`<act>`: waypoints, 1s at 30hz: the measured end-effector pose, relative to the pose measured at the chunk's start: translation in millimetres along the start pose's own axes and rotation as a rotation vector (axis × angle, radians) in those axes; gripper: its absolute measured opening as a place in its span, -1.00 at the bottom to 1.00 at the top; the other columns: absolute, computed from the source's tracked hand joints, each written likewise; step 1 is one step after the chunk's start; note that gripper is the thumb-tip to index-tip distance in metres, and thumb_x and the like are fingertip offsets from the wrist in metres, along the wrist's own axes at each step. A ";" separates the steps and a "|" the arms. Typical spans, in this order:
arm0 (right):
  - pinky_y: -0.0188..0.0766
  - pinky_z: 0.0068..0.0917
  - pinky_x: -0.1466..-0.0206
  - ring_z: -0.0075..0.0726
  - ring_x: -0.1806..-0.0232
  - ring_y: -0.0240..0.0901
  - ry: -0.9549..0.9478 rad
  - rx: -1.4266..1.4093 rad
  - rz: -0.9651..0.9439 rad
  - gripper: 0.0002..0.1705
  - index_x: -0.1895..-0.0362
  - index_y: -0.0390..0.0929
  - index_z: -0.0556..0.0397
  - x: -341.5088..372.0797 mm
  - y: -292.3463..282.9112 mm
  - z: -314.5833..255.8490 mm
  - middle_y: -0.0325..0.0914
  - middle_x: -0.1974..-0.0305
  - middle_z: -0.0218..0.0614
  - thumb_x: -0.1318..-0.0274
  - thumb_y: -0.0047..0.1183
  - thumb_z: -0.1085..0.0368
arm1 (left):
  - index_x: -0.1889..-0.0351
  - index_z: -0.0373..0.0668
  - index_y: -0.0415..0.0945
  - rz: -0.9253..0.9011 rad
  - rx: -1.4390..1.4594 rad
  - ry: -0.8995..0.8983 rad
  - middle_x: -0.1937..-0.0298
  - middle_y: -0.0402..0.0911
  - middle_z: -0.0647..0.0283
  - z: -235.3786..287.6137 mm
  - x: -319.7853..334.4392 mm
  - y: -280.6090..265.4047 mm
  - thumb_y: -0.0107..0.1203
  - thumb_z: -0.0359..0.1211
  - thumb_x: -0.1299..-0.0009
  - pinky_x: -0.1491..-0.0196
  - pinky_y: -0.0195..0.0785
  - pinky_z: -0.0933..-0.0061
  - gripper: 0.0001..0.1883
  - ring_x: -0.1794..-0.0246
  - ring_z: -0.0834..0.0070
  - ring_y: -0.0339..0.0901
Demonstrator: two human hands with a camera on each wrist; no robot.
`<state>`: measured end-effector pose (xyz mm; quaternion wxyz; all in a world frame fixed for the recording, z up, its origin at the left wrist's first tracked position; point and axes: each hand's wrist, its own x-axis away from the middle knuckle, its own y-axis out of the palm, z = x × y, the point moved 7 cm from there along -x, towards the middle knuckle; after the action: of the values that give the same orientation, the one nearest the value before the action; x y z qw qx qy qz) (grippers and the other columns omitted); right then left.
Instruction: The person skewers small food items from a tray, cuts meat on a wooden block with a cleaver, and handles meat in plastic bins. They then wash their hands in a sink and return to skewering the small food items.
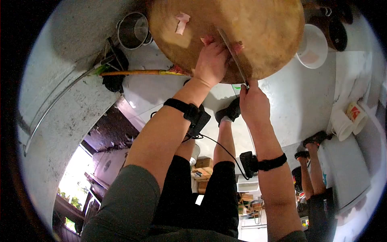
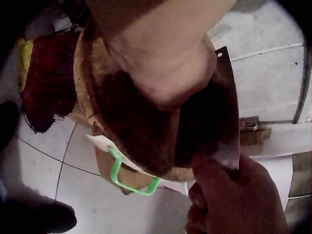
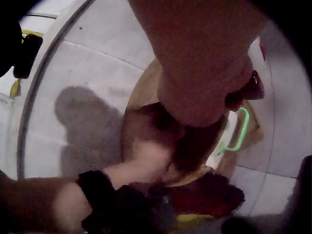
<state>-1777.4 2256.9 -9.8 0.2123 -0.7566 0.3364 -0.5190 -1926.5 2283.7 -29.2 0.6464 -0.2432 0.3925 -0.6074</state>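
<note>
The left hand (image 1: 211,62) was on a round wooden chopping block (image 1: 268,30), its fingers curled over reddish meat (image 1: 207,40) and holding it near the middle of the block. The right hand (image 1: 256,105) was closed round the grip of a cleaver (image 1: 235,56), whose handle was mostly hidden in the fist. The blade stood on edge across the block, just beside the left fingers, with red meat showing on both sides of it; whether it touched the meat could not be told. The left wrist view showed the blade's broad face and a small hole at its far corner.

A pale scrap of meat (image 1: 182,23) lay apart on the block's left part. A broom (image 1: 137,73) with dark red bristles was beside the block, a metal bucket (image 1: 134,30) was left of it, and a white bucket (image 1: 313,46) right of it.
</note>
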 end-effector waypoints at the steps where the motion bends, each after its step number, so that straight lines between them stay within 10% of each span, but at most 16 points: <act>1: 0.47 0.05 0.30 0.26 0.36 0.53 0.013 -0.014 -0.010 -0.75 0.12 0.28 0.07 -1.6 1.0 0.8 0.57 0.39 0.09 -0.25 -0.12 0.17 | -0.03 0.07 0.56 -0.016 -0.060 0.015 0.02 0.60 0.32 1.7 0.8 0.1 0.09 -0.40 -0.17 -0.04 0.33 0.21 -0.59 0.02 0.23 0.48; 12: 0.42 0.12 0.17 0.34 0.24 0.50 0.047 -0.037 -0.024 -0.69 0.11 0.30 0.09 -34.0 -0.5 -12.7 0.55 0.33 0.20 -0.19 -0.10 0.15 | -0.16 -0.03 0.47 -0.027 0.029 -0.042 0.03 0.57 0.23 5.4 5.1 3.3 0.17 -0.37 -0.10 -0.10 0.30 0.18 -0.44 0.02 0.20 0.46; 24: 0.51 -0.03 0.28 0.15 0.34 0.59 -0.007 0.112 0.041 -0.75 0.19 0.33 0.09 0.3 -10.8 24.8 0.60 0.38 0.01 -0.27 -0.11 0.15 | 0.15 -0.22 0.51 -0.019 0.027 -0.116 0.15 0.55 0.05 -7.7 11.8 3.0 0.18 -0.43 -0.11 -0.13 0.27 0.10 -0.69 0.03 -0.02 0.43; 30: 0.47 -0.07 0.34 0.15 0.40 0.58 0.015 -0.303 0.217 -0.75 0.20 0.39 0.18 6.8 -33.7 17.4 0.57 0.47 0.06 -0.24 -0.03 0.22 | 0.15 -0.26 0.54 0.123 0.075 -0.275 0.16 0.54 -0.01 -5.5 19.3 -12.2 0.19 -0.36 -0.18 -0.06 0.31 0.08 -0.72 0.06 -0.02 0.44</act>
<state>-1749.9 2274.5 10.7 0.1482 -0.7354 0.4917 -0.4421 -1939.0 2264.0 -26.8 0.7387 -0.2752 0.2913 -0.5420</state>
